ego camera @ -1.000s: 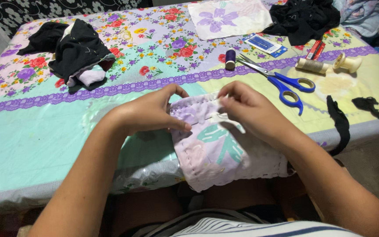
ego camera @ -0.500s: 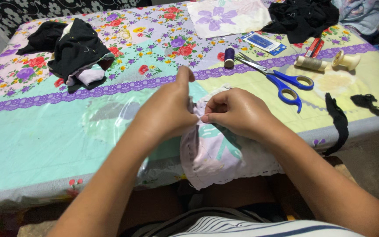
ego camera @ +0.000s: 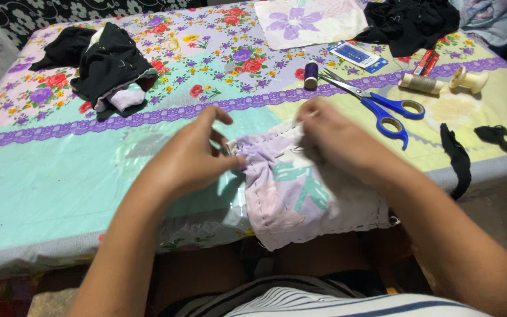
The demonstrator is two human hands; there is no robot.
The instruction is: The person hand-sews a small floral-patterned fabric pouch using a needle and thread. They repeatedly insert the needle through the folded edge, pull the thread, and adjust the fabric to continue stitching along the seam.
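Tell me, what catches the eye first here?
Two hands, the left hand and right hand, pinch a gathered piece of lilac patterned cloth at the table's near edge. Behind them lie blue-handled scissors on the flowery tablecloth, with a heap of black cloth far left.

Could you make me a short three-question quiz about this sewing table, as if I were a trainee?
1. True or false: both hands, the left hand and the right hand, grip the pale floral cloth.
2. What colour are the handles of the scissors?
A. red
B. blue
C. green
3. Fill in: the dark spool of thread stands just to the ______ of the scissors' blades as the head view shows them.

Key:
1. True; each pinches the cloth's gathered top edge.
2. B.
3. Left.
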